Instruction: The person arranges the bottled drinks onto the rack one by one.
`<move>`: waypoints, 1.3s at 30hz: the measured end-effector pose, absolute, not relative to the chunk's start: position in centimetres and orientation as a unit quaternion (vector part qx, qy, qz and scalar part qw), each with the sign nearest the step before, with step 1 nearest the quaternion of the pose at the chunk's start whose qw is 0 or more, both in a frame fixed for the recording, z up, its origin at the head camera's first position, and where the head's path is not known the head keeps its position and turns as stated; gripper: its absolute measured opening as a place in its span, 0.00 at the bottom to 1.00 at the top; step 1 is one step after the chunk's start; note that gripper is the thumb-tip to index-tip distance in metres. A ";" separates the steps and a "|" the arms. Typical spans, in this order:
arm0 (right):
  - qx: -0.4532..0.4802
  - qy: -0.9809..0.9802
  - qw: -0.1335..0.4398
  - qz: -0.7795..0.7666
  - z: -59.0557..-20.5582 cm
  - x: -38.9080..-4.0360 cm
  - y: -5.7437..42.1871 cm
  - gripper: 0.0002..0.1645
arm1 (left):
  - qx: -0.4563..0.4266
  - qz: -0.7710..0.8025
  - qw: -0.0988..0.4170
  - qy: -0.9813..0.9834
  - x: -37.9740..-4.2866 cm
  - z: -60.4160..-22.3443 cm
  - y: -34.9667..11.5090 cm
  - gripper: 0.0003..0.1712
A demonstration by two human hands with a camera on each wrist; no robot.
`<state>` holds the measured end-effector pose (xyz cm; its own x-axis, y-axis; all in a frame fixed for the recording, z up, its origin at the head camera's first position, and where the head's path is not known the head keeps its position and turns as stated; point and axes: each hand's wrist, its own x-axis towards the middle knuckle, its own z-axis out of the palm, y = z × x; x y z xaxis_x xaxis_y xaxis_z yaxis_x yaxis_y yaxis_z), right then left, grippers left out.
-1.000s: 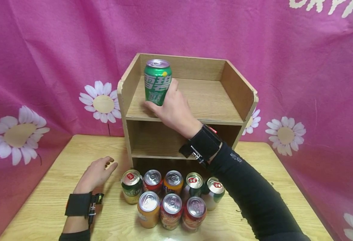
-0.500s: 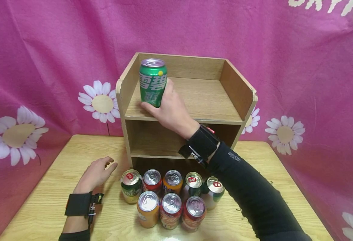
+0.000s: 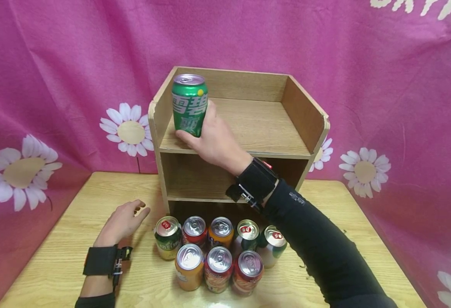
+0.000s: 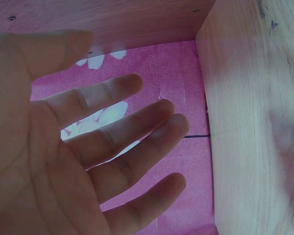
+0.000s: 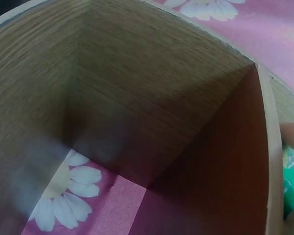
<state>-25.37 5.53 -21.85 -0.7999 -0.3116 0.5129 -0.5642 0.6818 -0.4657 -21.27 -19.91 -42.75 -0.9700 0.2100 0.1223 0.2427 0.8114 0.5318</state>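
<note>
A green soda can (image 3: 189, 107) with large white characters is upright at the left side of the shelf's top board (image 3: 256, 128). My right hand (image 3: 219, 143) grips it from the right, thumb across its lower front. In the right wrist view only a green sliver of the can (image 5: 293, 181) shows at the right edge. My left hand (image 3: 121, 222) rests low over the table, left of the grouped cans, holding nothing. The left wrist view shows that hand (image 4: 88, 147) palm toward the camera, fingers spread and slightly bent.
Several cans stand in two rows before the wooden shelf (image 3: 157, 171), among them a green-gold can (image 3: 168, 248), an orange can (image 3: 189, 273) and a red can (image 3: 247, 278). Raised side walls and a back panel (image 3: 237, 85) enclose the shelf top. Pink flowered cloth (image 3: 75, 85) hangs behind.
My right hand has carried the green soda can a short way left over the shelf top. The left hand and the grouped cans have stayed in place.
</note>
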 end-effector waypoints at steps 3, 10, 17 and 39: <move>0.232 -0.899 0.200 0.313 -21.9 -25.2 5.3 0.50 | -0.119 -0.285 0.026 -0.951 -21.2 -42.7 -19.9 0.22; 0.223 -0.902 0.202 0.308 -22.0 -25.3 5.1 0.49 | -0.116 -0.286 0.025 -0.951 -21.3 -42.8 -20.0 0.22; 0.241 -0.904 0.174 0.307 -21.7 -25.5 5.3 0.46 | -0.117 -0.286 0.027 -0.951 -21.4 -42.9 -20.0 0.21; 0.254 -0.887 0.122 0.366 -21.4 -25.4 5.4 0.45 | -0.116 -0.286 0.030 -0.951 -21.4 -43.0 -19.9 0.20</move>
<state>-25.43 5.43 -21.40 -0.8414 -0.3607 0.4025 -0.5395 0.6041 -0.5865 -21.39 -19.86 -42.98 -0.9715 0.2026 0.1229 0.2367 0.8098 0.5368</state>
